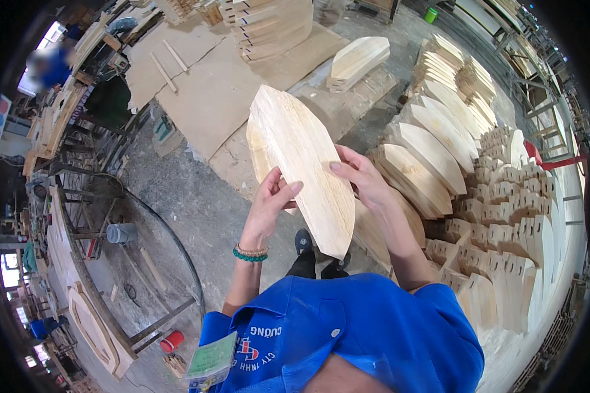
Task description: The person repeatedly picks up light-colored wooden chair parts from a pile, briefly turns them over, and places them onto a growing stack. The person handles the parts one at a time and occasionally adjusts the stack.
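Both hands hold up a pale wooden board [299,157] cut to a pointed, boat-like outline, tilted from upper left to lower right. My left hand [273,200] grips its lower left edge, thumb on the face; a bead bracelet circles that wrist. My right hand [364,180] holds the right edge with fingers spread across the face. A second similar board seems to lie behind the first.
Stacks of same-shaped wooden boards [432,154] lean in rows to my right, with notched wooden pieces [505,223] beyond. Flat plywood sheets [216,92] lie on the concrete floor ahead. A metal-framed workbench [92,262] stands at left, a red can [172,340] near it.
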The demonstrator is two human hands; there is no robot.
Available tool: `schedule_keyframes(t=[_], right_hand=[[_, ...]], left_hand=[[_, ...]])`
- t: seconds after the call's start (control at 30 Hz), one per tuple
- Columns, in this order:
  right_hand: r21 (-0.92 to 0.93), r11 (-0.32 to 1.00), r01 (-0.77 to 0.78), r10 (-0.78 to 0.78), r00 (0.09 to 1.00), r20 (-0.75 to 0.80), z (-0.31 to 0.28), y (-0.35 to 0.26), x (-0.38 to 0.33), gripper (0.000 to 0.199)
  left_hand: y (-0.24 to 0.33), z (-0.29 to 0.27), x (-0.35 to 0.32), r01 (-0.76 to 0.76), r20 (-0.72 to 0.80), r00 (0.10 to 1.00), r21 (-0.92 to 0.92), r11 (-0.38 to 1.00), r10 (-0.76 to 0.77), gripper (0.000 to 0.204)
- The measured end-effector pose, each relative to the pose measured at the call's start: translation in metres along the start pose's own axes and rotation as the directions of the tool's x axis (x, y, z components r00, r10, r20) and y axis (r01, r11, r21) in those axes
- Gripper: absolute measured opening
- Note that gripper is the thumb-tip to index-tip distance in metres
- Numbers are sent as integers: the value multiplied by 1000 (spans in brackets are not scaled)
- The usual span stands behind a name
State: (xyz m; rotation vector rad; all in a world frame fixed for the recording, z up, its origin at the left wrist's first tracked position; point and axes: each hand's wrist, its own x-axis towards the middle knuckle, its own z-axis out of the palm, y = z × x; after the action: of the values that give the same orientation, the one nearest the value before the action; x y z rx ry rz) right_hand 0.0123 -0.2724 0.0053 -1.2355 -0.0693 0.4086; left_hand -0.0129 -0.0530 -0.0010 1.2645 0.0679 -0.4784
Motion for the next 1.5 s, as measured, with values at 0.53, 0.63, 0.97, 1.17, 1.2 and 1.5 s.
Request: schedule_keyframes(t=[0.53, 0.63, 0.97, 1.17, 1.2, 1.5], right_hand=[[-543, 820, 181, -245, 968, -48, 105, 52, -27, 94], [-250, 949, 191, -215, 974, -70, 103, 70, -21, 95], [-771, 587, 247, -597, 776, -206, 65, 102, 44, 64], [-301, 948, 109, -269, 780, -565, -43, 116, -10, 25], [-397, 918, -1, -259, 755, -602, -66, 125, -31, 25], [-702, -50, -710, 68, 699, -712, -155, 284, -169, 110]], left_hand=[[-52, -14, -1, -224, -67, 971, -575, 787, 228, 57], [-54, -29, -3, -181, -192, 976, -446, 876, 104, 57], [-33, -70, 64, -152, -502, 839, 151, 977, 208, 63], [-62, -88, 90, -217, -320, 882, 376, 901, 346, 62], [-61, -92, 93, -212, -316, 904, 255, 943, 288, 61], [-43, -38, 77, -81, -279, 652, 899, 431, 705, 53]])
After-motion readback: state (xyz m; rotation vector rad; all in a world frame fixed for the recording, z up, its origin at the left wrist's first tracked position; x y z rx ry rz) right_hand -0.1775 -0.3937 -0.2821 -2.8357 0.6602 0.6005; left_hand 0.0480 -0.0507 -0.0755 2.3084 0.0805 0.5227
